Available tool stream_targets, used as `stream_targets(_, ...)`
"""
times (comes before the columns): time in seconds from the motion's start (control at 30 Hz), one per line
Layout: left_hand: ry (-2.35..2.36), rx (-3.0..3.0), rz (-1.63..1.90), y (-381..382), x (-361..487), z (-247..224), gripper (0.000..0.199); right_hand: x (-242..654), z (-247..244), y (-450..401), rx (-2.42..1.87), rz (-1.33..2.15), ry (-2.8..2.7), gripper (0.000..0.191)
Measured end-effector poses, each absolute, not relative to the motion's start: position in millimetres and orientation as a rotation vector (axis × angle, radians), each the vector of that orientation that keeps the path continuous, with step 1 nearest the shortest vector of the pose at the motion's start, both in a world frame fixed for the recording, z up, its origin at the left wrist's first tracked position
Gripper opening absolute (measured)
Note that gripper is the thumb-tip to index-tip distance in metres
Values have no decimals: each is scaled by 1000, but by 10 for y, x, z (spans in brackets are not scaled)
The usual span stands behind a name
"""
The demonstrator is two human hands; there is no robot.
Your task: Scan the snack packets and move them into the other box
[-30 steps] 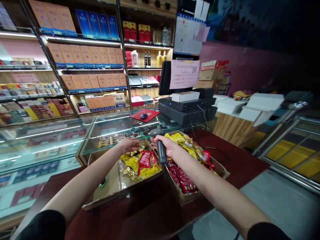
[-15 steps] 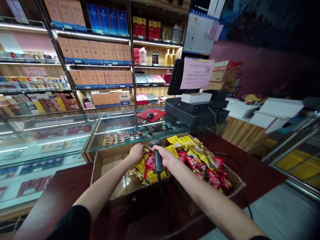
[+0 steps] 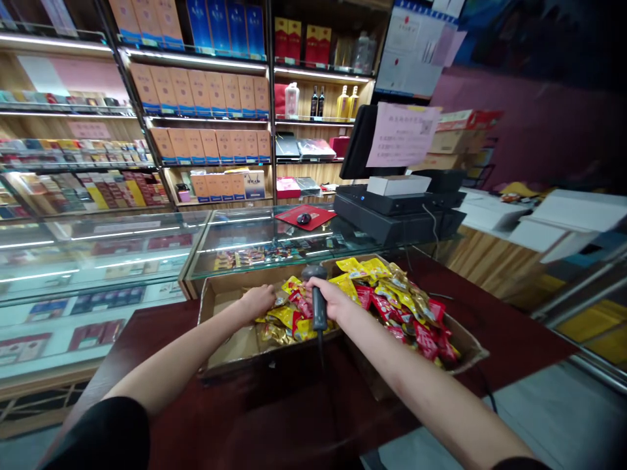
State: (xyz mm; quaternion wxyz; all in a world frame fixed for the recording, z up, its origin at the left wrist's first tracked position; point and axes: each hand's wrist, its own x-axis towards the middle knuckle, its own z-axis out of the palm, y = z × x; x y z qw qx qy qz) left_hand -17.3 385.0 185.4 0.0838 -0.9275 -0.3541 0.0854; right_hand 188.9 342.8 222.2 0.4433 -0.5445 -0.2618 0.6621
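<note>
My right hand (image 3: 330, 299) grips a black handheld barcode scanner (image 3: 318, 299) upright, its cable trailing down over the box edge. Just below it lies a heap of shiny yellow and red snack packets (image 3: 386, 303) in a shallow cardboard box (image 3: 230, 326). My left hand (image 3: 257, 301) hovers at the left edge of the heap, back upward, its fingertips by the yellow packets. Its fingers are partly hidden. The left part of the box floor is bare brown cardboard.
The box sits on a dark red counter top (image 3: 151, 339) against a glass display case (image 3: 264, 241). On the case lie a red mat with a computer mouse (image 3: 304, 219). A black cash register (image 3: 396, 212) stands to the right, with stocked shelves behind.
The whole scene has slid right and up in view as my head turned. Both hands have come closer together over the packets, and the scanner stays in my right hand.
</note>
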Motion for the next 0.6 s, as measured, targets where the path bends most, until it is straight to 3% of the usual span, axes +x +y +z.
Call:
stream_targets(0.23, -1089, -2835, 97, 3568, -514, 1908, 25, 1576, 2335, 3242, -1297, 1724, -649, 4)
stream_targets(0.37, -993, -2941, -255, 3345, -613, 2100, 38, 1504, 2400, 3105, -1226, 1835, -659, 5)
stream_targets(0.6, -1027, -2902, -734, 3062, -637, 2292, 44, 1473, 2439, 2930, -1027, 1972, -698, 14)
